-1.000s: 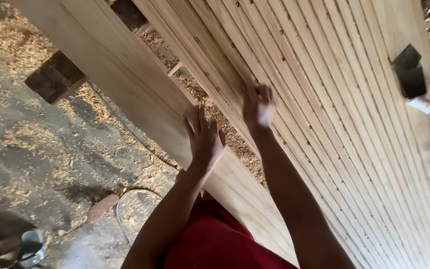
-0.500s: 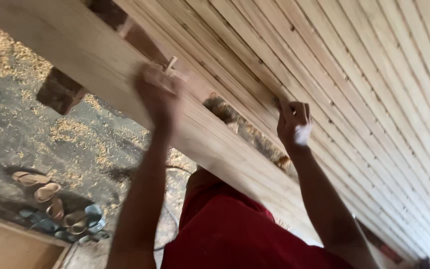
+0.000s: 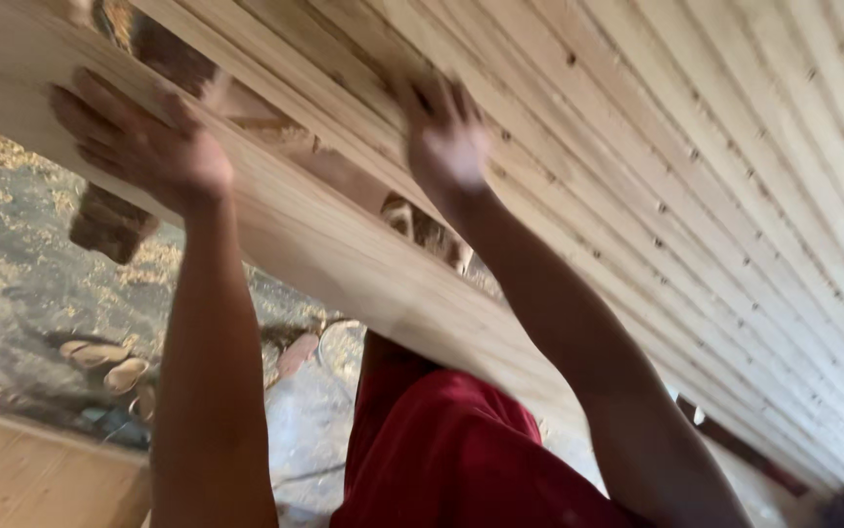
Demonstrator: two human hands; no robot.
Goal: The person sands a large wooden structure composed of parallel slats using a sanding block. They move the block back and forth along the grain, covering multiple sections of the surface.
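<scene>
A long pale wooden plank [image 3: 344, 264] runs from the upper left toward the lower right. My left hand [image 3: 143, 142] lies flat on its upper left part, fingers spread. My right hand [image 3: 446, 137] presses on the edges of a stack of thin wooden boards [image 3: 715, 166] beside the plank, fingers spread over the board edges. Neither hand wraps around anything that I can see. Both forearms reach up from my red garment [image 3: 461, 460].
Below the plank lies a sawdust-strewn floor [image 3: 11, 244] with a dark wooden block [image 3: 109, 225] and a pair of sandals [image 3: 109, 362]. A wooden panel [image 3: 31, 474] sits at the lower left. A gap between plank and stack shows rough wood pieces [image 3: 422, 230].
Both hands have slid up and left along the wood. The view has tilted, so the plank and the stack fill more of the frame.
</scene>
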